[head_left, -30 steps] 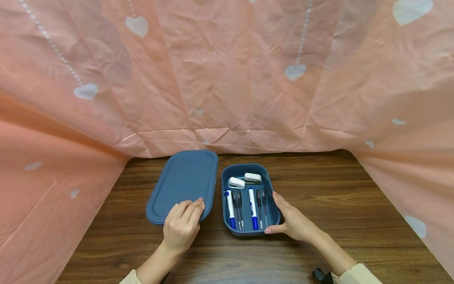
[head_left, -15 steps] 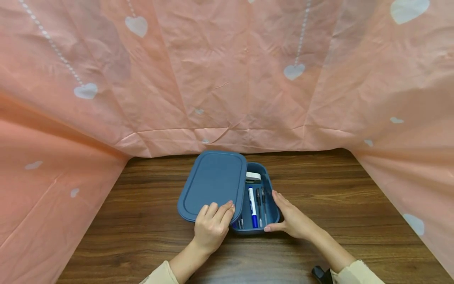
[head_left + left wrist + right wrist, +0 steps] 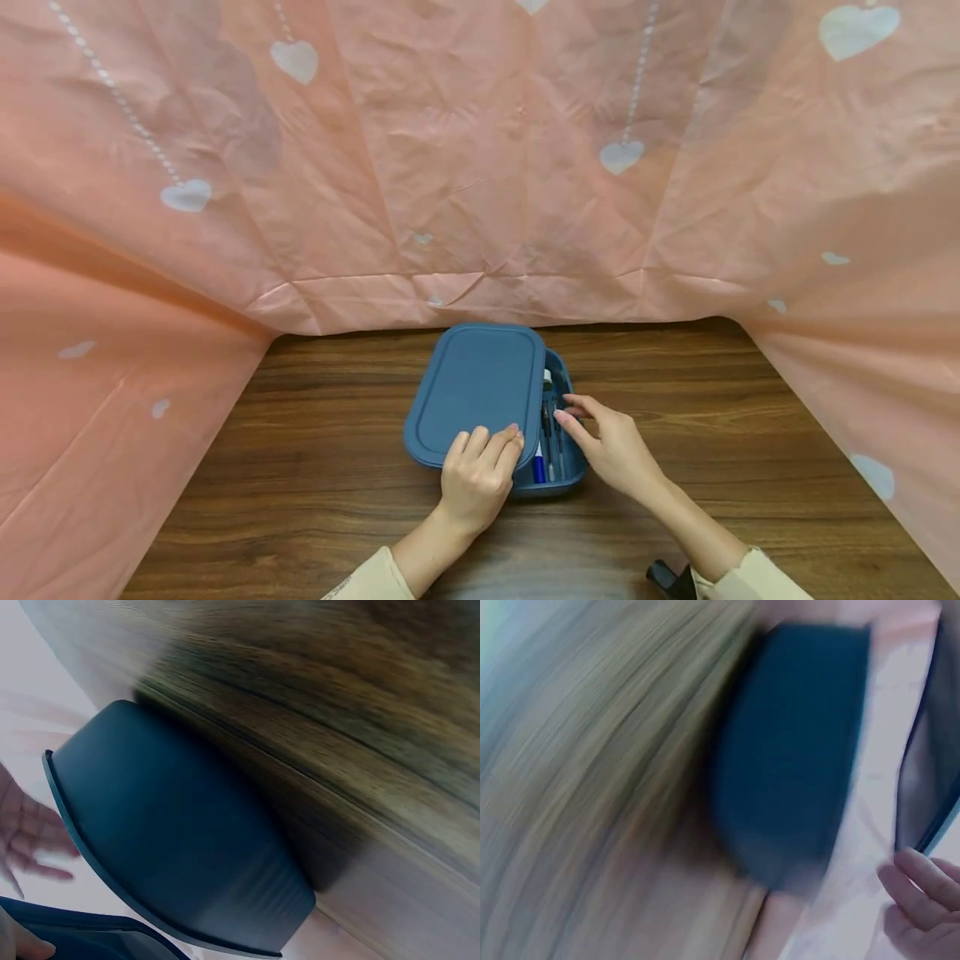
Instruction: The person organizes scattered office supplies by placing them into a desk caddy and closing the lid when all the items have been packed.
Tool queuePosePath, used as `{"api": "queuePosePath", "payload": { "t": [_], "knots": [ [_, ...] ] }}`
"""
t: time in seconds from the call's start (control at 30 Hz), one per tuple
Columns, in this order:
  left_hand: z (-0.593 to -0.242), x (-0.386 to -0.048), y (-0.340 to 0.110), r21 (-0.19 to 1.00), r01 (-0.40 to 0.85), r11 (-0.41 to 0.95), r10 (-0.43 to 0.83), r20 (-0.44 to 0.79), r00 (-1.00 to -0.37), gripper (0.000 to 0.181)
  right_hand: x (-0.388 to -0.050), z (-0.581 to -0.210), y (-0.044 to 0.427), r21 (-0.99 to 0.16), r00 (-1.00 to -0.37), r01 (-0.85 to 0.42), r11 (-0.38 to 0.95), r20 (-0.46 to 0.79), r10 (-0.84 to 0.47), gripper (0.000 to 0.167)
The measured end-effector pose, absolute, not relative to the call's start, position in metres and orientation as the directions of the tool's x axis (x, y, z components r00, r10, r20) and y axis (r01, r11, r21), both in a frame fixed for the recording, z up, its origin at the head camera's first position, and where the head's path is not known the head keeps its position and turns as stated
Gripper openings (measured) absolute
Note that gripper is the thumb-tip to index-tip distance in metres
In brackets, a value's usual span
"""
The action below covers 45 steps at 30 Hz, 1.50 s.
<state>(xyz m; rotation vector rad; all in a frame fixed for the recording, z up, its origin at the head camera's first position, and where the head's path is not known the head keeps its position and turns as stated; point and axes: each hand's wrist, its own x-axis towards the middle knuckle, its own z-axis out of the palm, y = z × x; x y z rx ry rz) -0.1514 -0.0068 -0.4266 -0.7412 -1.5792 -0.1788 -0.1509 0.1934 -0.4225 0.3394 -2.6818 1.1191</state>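
Observation:
My left hand (image 3: 478,479) grips the near right corner of a blue lid (image 3: 476,392), its fingers curled over the edge. The lid lies over the left part of a blue box (image 3: 551,490), leaving a strip along the right uncovered. Inside that strip are dark pens (image 3: 548,437), the blue end of a marker (image 3: 538,467) and part of a white stapler (image 3: 547,377). The lid hides the rest of the contents. Just over the box's right rim hovers my right hand (image 3: 618,450), fingers bent loosely, holding nothing. Box wall (image 3: 180,825) and wood fill the left wrist view.
The box stands on a dark wooden table (image 3: 712,400). A pink curtain (image 3: 465,167) with white hearts encloses the back and both sides. A black strap piece (image 3: 671,579) sits at my right sleeve. The right wrist view is blurred.
My left hand has carried the lid rightwards from beside the box to over most of it. My right hand has let go of the box's near right corner and shifted up along its rim.

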Motion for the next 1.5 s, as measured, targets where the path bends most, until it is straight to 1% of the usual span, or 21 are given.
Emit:
{"api": "queuePosePath", "payload": {
  "t": [0.03, 0.1, 0.23, 0.37, 0.5, 0.63, 0.77, 0.93, 1.17, 1.23, 1.37, 1.43, 1.5],
  "knots": [
    [-0.427, -0.151, -0.006, -0.308, 0.549, 0.777, 0.351, 0.936, 0.029, 0.024, -0.150, -0.418, 0.188, -0.705, -0.961, -0.263, 0.659, 0.254, -0.112, 0.045],
    [-0.428, -0.152, -0.003, -0.311, 0.546, 0.778, 0.356, 0.934, 0.026, 0.025, -0.151, -0.412, 0.178, -0.774, -0.983, -0.183, 0.606, 0.166, -0.084, 0.043],
    [-0.430, -0.153, 0.001, -0.314, 0.544, 0.778, 0.362, 0.932, 0.021, 0.025, -0.156, -0.408, 0.168, -0.859, -0.999, -0.044, 0.510, 0.023, -0.048, 0.048],
    [-0.430, -0.153, 0.003, -0.318, 0.546, 0.775, 0.367, 0.930, 0.021, 0.023, -0.159, -0.408, 0.166, -0.930, -0.995, 0.064, 0.363, -0.087, -0.047, 0.055],
    [-0.431, -0.153, 0.004, -0.323, 0.547, 0.772, 0.375, 0.927, 0.018, 0.023, -0.159, -0.407, 0.164, -0.961, -0.984, 0.153, 0.232, -0.169, -0.052, 0.060],
    [-0.433, -0.153, 0.003, -0.332, 0.547, 0.768, 0.383, 0.923, 0.022, 0.024, -0.159, -0.407, 0.162, -0.966, -0.979, 0.193, 0.172, -0.201, -0.030, 0.058],
    [-0.436, -0.152, 0.003, -0.331, 0.556, 0.763, 0.390, 0.921, 0.014, 0.022, -0.159, -0.409, 0.161, -0.966, -0.977, 0.210, 0.148, -0.214, -0.013, 0.056],
    [-0.440, -0.150, 0.001, -0.326, 0.567, 0.757, 0.406, 0.914, -0.016, 0.023, -0.158, -0.411, 0.161, -0.972, -0.979, 0.200, 0.123, -0.205, -0.025, 0.061],
    [-0.447, -0.151, 0.000, -0.321, 0.575, 0.753, 0.416, 0.908, -0.038, 0.022, -0.157, -0.411, 0.162, -0.974, -0.981, 0.193, 0.119, -0.194, 0.006, 0.064],
    [-0.451, -0.152, -0.002, -0.320, 0.582, 0.748, 0.430, 0.901, -0.056, 0.020, -0.158, -0.411, 0.162, -0.976, -0.982, 0.190, 0.109, -0.191, -0.002, 0.065],
    [-0.457, -0.156, -0.016, -0.300, 0.638, 0.709, 0.476, 0.871, -0.119, 0.017, -0.159, -0.413, 0.164, -0.979, -0.980, 0.196, 0.061, -0.197, -0.014, 0.064],
    [-0.458, -0.159, -0.027, -0.275, 0.674, 0.686, 0.493, 0.857, -0.153, 0.025, -0.159, -0.413, 0.165, -0.979, -0.979, 0.202, 0.030, -0.203, -0.012, 0.063],
    [-0.458, -0.164, -0.039, -0.245, 0.707, 0.663, 0.497, 0.851, -0.172, 0.042, -0.158, -0.413, 0.167, -0.979, -0.979, 0.202, 0.008, -0.202, -0.004, 0.063]
  ]
}}
